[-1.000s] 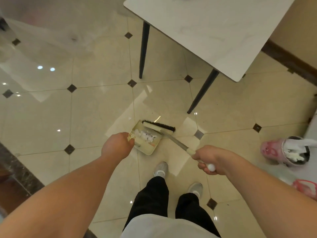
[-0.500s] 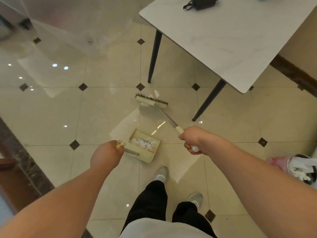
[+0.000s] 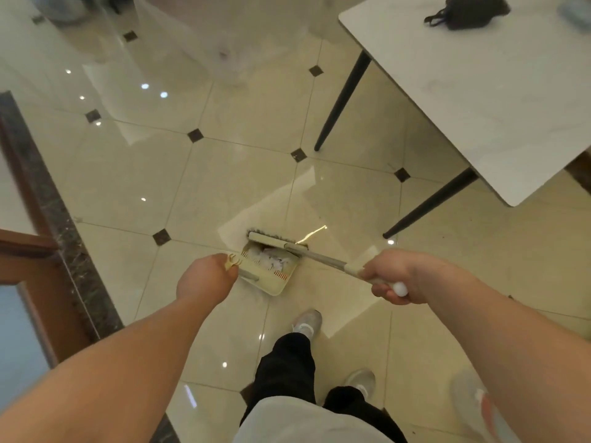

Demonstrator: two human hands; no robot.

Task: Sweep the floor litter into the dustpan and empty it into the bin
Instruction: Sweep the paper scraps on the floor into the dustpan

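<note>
At the far left a dark marble border point(image 3: 60, 215) runs along the glossy cream floor point(image 3: 224, 193), with a wooden frame point(image 3: 25, 244) beside it. The floor is laid in large tiles with small dark diamond insets.

The left hand point(image 3: 204, 279) reaches down from the lower left, its fingers curled tight round the dustpan handle, whose pale comb-like end pokes out just past the knuckles. The dustpan point(image 3: 271, 273), pale yellow, sits on the floor just beyond that hand, its open mouth turned away from the person. White scraps of litter point(image 3: 271, 259) lie inside it, near the mouth.

The broom point(image 3: 278, 241) has its head lying straight across the mouth of the dustpan, touching its front edge, dark bristles on the far side. Its thin handle slants back to the right into the right hand point(image 3: 396, 276), whose fingers are wrapped round the pale grip, the white rounded end showing below the fist.

Below the dustpan stand two grey shoes point(image 3: 307, 322) and dark trouser legs.

At the upper right a white tabletop point(image 3: 479, 100) on slim black legs carries a black pouch point(image 3: 467, 11) near its far edge. At the lower right edge a blurred pale and red object is partly hidden by the right forearm; I cannot tell what it is.
</note>
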